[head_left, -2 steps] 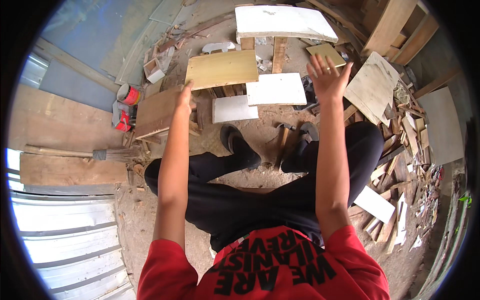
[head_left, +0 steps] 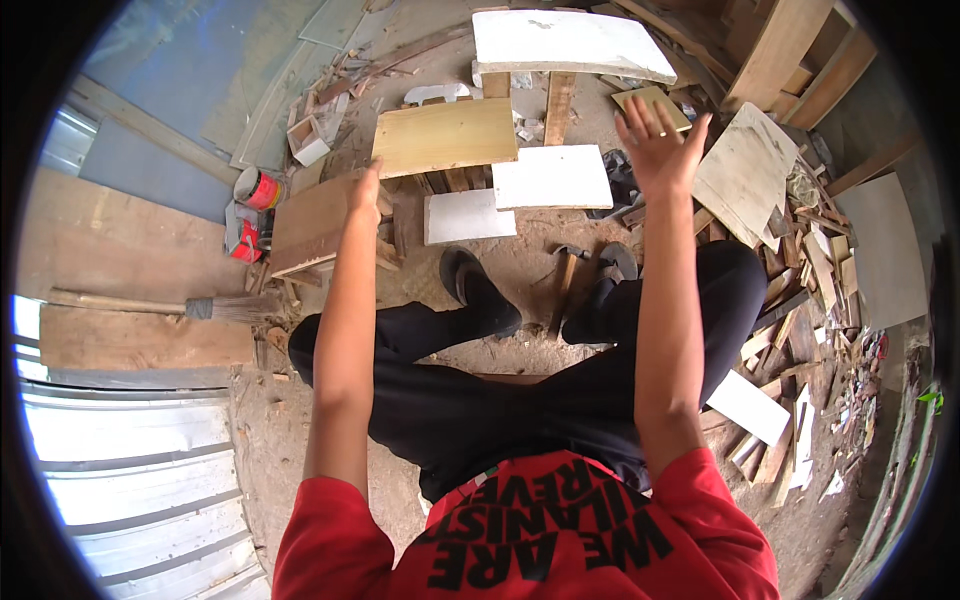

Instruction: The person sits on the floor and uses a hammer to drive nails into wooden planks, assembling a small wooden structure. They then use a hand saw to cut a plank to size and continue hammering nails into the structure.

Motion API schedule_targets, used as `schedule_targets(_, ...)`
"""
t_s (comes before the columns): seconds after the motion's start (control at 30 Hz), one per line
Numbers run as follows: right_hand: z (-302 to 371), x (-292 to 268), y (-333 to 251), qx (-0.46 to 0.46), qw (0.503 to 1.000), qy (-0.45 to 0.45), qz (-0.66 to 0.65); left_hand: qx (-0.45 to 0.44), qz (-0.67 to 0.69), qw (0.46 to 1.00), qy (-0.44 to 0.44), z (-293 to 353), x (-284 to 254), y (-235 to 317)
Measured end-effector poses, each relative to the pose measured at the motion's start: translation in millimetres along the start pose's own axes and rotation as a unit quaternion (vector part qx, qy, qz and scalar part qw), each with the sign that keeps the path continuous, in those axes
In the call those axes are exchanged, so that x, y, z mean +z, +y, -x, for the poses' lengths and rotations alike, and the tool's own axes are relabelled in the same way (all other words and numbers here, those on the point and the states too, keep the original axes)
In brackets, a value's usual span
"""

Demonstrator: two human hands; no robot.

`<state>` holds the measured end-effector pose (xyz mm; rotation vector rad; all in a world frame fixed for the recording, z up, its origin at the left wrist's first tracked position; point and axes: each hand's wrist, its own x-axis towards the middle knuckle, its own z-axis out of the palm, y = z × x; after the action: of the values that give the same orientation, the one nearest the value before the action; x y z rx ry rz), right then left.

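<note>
Head view: person seated on dirt floor [head_left: 500, 270], legs in black trousers, both arms stretched fwd, hands well apart. Left hand [head_left: 366, 190] seen edge-on, resting at the top edge of a brown plywood board [head_left: 312, 225]; grip can't tell, fingers hidden behind the hand. Board is flat, roughly square, plain reddish-brown face, lighter cut edge along its near side, tilted a bit, propped on wood scraps. Right hand [head_left: 660, 140] raised in the air, palm fwd, fingers spread wide, holding nothing.

Between the hands: pale yellow ply panel [head_left: 445, 135], w/ two white panels [head_left: 552, 177] just below it toward the person. Beyond right hand: small yellowish square board [head_left: 655, 103] and a big white slab [head_left: 565, 45]. Hammer [head_left: 565, 285] on the floor below right hand, between the feet. Left of left hand: red tin [head_left: 258, 188], further down a brush [head_left: 215, 308] lying on planks. Offcuts piled right of right hand.
</note>
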<state>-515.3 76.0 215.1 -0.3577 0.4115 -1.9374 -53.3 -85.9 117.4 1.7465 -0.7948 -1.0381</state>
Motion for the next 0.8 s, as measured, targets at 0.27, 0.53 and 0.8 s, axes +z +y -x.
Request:
schedule_targets(0.27, -85.8, 18.2, -74.9, 0.082, 0.964, -0.077, 0.240, 0.334, -0.141, 0.928, -0.084, 92.8, 68.8, 80.2)
schedule_targets(0.53, -70.9, 52.9, -47.0, 0.135, 0.922, -0.098, 0.349, 0.128, 0.044, 0.944, -0.299, 151.4, 91.5, 167.2)
schedule_targets(0.8, -67.3, 72.2, -60.9, 0.185, 0.903, -0.012, 0.387, 0.087, 0.056, 0.884, -0.456, 119.5, 150.9, 200.8)
